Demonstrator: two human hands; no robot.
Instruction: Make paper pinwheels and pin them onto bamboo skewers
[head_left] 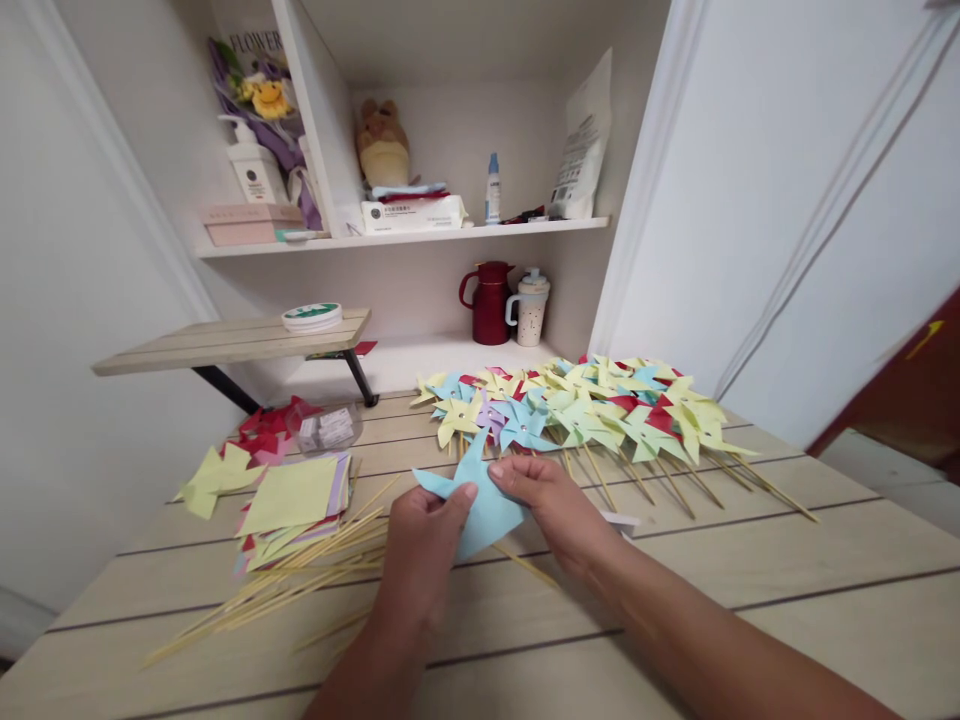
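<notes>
Tabletop (787, 590): blue paper (484, 500) between hands.

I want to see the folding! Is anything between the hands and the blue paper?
Nothing visible is. The left hand and the right hand both grip the blue paper directly, above the table. The sticks lie to the left and the pinwheels behind.
</notes>
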